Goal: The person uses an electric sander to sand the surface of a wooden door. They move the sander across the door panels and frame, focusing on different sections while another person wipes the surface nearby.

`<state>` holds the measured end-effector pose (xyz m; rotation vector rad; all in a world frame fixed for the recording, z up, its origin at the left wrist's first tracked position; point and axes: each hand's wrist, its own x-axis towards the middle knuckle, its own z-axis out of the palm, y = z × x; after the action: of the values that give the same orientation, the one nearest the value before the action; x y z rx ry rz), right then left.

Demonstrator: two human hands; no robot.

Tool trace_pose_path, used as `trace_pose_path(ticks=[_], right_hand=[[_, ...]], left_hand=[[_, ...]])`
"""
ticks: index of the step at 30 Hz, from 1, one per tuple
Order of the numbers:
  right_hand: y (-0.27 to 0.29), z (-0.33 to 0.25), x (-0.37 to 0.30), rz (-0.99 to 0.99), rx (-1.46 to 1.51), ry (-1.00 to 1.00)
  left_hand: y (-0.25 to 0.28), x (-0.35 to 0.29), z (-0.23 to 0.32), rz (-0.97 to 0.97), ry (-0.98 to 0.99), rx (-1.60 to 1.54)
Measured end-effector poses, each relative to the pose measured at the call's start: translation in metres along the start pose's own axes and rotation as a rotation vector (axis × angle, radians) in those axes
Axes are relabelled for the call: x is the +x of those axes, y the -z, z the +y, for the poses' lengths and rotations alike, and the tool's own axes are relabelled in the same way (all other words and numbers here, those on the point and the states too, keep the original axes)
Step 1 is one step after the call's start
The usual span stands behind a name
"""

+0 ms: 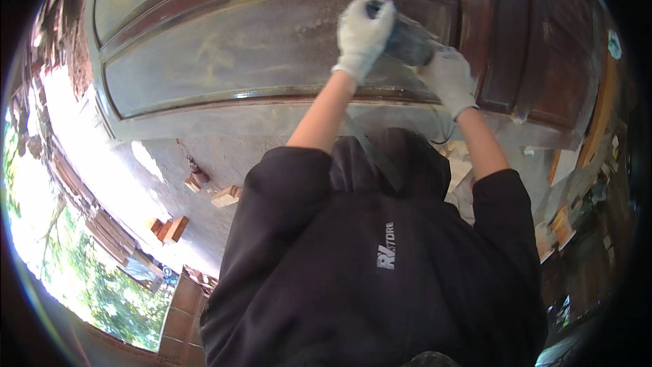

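Note:
A large panelled wooden door [224, 54] lies in front of me. Much of its left part is dull and greyish, while the right part is dark, reddish and glossy. Over its middle panel I hold a dark grey power sander [409, 42], somewhat blurred. My left hand [365, 35], in a white glove, is closed round the sander's left end. My right hand [449, 80], also gloved, grips its right end, nearer to me. Both hands partly cover the tool, and its underside is hidden. A thin dark cord [445, 137] hangs below my right wrist.
Wooden blocks [171, 230] and another pale block [226, 196] lie on the grey floor at the left, near a small dark brown object [197, 172]. A long wooden plank [600, 112] stands along the right. Bright daylight and greenery show at the far left.

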<state>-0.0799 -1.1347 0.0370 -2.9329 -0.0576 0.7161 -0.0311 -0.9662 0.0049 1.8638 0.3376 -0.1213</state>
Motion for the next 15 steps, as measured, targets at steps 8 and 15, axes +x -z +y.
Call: trace_pose_path(ticks=[8, 15], right_hand=[[-0.015, -0.191, 0.042, -0.064, 0.145, 0.304], [-0.038, -0.349, 0.053, -0.009, 0.173, 0.646]], left_hand=[[0.214, 0.034, -0.117, 0.179, 0.063, -0.308], [0.403, 0.015, -0.16, 0.314, 0.198, -0.198]])
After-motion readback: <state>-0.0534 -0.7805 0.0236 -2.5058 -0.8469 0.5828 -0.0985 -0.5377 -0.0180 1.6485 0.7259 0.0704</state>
